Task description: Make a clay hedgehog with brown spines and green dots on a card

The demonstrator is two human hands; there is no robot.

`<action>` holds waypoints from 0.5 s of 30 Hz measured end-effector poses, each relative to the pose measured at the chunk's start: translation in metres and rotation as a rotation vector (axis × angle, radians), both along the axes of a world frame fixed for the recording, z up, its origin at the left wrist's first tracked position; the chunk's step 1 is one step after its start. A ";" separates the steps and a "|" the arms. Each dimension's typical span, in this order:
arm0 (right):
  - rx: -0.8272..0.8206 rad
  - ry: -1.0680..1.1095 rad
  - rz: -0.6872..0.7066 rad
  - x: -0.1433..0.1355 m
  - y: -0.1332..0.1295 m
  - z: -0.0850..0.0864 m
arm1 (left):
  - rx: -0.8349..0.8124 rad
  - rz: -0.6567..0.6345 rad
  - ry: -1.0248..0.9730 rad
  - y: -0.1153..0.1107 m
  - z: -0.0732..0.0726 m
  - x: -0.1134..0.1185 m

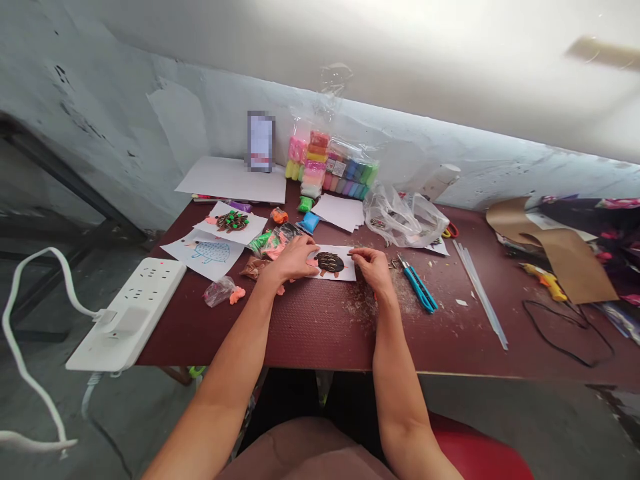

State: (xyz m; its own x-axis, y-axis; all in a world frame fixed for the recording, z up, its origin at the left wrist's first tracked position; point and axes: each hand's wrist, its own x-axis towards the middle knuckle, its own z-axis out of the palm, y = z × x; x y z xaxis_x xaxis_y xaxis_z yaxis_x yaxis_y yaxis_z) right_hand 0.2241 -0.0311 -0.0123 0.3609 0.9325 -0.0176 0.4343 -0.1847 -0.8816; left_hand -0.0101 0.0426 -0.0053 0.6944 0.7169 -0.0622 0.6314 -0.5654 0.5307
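Note:
A small white card [345, 272] lies on the table with a black clay animal shape [330, 262] on it, set with several brown slivers and having pink and brown parts. My left hand [296, 259] rests over the card's left end, thumb and fingers apart against the paper. At the right end, my right hand [374, 268] is closed in a pinch; a small dark bit shows at the fingertips, too tiny to name. Just right of that hand lie teal-handled pliers [419, 288] among crumbs. Bags of modelling clay [280, 241] sit beyond my left hand.
A white power strip [150, 287] lies at the left edge. Near it are a blue animal drawing [210, 255] and another clay picture [233, 223]. Packed coloured clay [350, 175] and a plastic bag [405, 220] stand behind. Glue sticks [480, 293] and a yellow glue gun [547, 283] lie right.

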 end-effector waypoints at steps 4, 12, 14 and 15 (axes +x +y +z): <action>-0.019 0.007 0.014 -0.010 -0.003 0.000 | 0.003 -0.003 0.001 0.000 -0.002 0.000; -0.129 -0.305 0.004 -0.026 -0.011 0.014 | 0.008 -0.002 -0.001 -0.002 0.002 0.000; -0.163 -0.374 0.004 -0.031 -0.011 0.018 | 0.011 -0.001 -0.005 -0.002 0.003 0.000; -0.185 -0.398 0.006 -0.033 -0.011 0.020 | 0.012 -0.001 -0.005 -0.002 0.004 -0.001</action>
State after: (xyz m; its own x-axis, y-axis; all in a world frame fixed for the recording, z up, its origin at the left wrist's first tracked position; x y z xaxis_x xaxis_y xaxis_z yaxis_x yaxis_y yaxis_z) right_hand 0.1910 -0.0424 0.0073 0.3679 0.9288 -0.0448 0.7350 -0.3200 -0.5978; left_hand -0.0106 0.0402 -0.0014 0.6954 0.7168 -0.0505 0.6283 -0.5724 0.5268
